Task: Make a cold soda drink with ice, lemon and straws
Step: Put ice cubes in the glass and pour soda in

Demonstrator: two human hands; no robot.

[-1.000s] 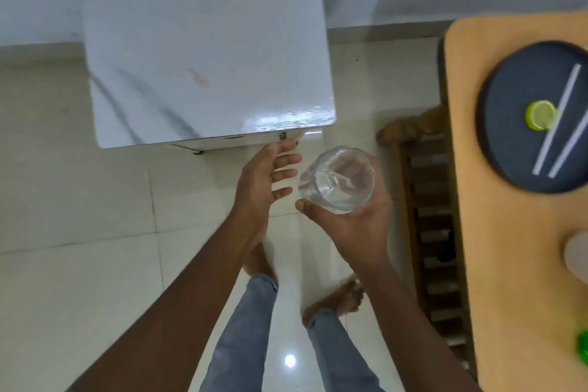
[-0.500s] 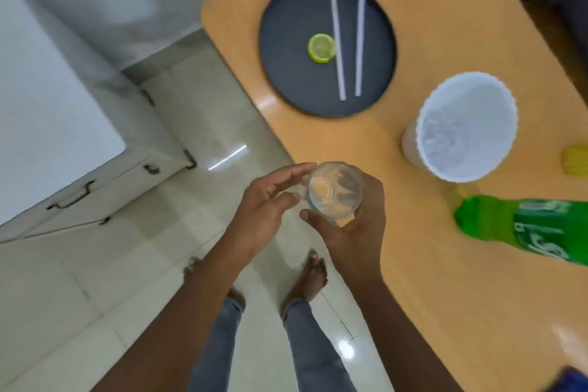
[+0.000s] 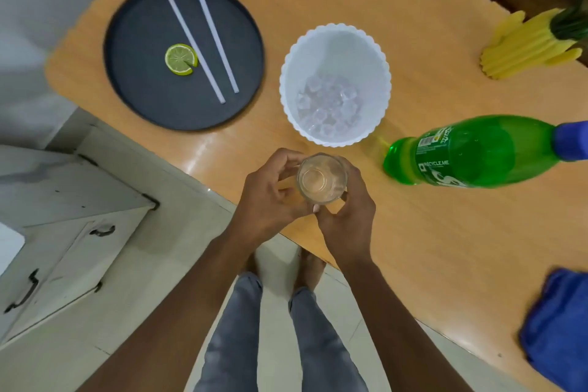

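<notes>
An empty clear glass (image 3: pixel 321 179) is upright over the wooden table (image 3: pixel 429 232) near its front edge. My left hand (image 3: pixel 270 200) and my right hand (image 3: pixel 348 216) both wrap around it. Whether it rests on the table I cannot tell. Just beyond it a white scalloped bowl (image 3: pixel 334 38) holds several ice cubes (image 3: pixel 329 105). A green soda bottle (image 3: pixel 471 151) with a blue cap stands to the right. On a round black tray (image 3: pixel 152 105) at the far left lie a lemon slice (image 3: pixel 179 59) and two white straws (image 3: pixel 206 35).
A yellow ribbed pot (image 3: pixel 525 41) with a plant stands at the table's far right. A blue cloth (image 3: pixel 560 328) lies at the near right edge. A white cabinet (image 3: pixel 63 232) with dark handles is on the left, over tiled floor.
My view swung from the white cabinet to the table. Both hands carried the glass forward over the table's front edge, and my left hand closed onto the glass.
</notes>
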